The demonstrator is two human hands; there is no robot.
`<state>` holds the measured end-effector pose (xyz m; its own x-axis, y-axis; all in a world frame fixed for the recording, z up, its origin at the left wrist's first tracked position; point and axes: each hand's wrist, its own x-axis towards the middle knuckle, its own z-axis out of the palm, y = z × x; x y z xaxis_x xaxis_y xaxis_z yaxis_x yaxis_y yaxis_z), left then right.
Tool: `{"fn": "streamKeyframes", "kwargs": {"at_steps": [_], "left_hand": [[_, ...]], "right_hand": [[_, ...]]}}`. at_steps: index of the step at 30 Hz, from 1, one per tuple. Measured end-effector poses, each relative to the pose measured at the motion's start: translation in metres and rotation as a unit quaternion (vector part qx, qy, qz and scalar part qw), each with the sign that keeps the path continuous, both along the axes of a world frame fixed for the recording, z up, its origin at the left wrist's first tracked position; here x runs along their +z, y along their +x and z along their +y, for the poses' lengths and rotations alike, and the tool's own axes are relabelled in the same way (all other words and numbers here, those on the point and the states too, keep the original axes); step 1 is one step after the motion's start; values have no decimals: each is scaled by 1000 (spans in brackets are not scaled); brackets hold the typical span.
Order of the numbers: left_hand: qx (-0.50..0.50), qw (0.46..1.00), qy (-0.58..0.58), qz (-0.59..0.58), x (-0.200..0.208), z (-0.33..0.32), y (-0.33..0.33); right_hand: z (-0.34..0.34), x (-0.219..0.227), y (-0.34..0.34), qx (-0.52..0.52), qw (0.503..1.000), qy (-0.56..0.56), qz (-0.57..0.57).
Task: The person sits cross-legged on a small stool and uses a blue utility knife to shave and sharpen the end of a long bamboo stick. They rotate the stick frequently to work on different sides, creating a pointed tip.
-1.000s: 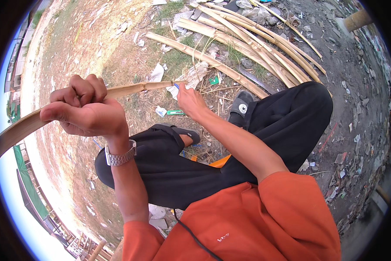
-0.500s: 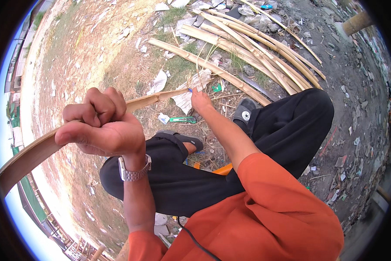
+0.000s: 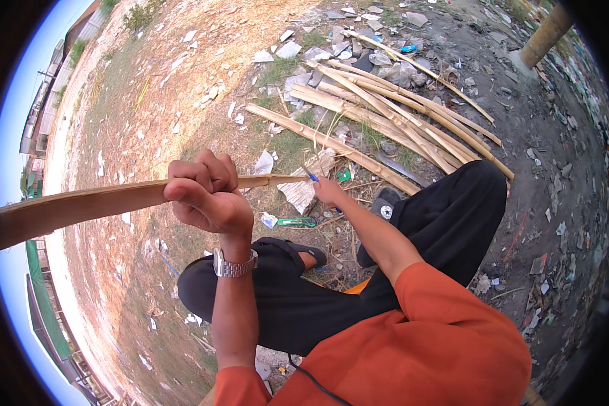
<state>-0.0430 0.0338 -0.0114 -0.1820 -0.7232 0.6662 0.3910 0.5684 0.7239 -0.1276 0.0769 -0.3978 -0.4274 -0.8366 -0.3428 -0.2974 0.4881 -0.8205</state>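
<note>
The left hand is closed in a fist around a long, flat bamboo strip, which runs out past it to the left rim of the view and, on the other side, narrows toward the right hand. The right hand, well apart from the left and farther from the body, is wrapped around a small blue-handled tool, seemingly a knife, right at the strip's far end; whether its edge bites into the bamboo is too small to tell. The strip is already split lengthwise, and it runs unbroken between the hands, with a node showing just beyond the left fist, so the work on this piece looks under way rather than finished. Beyond the right hand lies a loose strip, and past that a pile of split lengths; both lie out of the hands, and whether they are finished or waiting cannot be told. A green cutter rests on the ground just nearer the body than the right hand, unused.
</note>
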Motion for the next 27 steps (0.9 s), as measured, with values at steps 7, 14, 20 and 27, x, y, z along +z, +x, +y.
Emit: {"fn": "streamKeyframes", "kwargs": {"at_steps": [7,14,20,27], "left_hand": [[0,999,25,-24,0,2,7],[-55,996,63,-27,-6,1,21],[-120,990,71,-1,-3,-17,28],[79,996,39,15,-1,-19,30]], "right_hand": [[1,45,36,-15,985,145,93],[-3,22,37,20,985,132,111],[14,-20,-20,-56,838,121,-529],[9,207,24,-10,999,-48,23]]}}
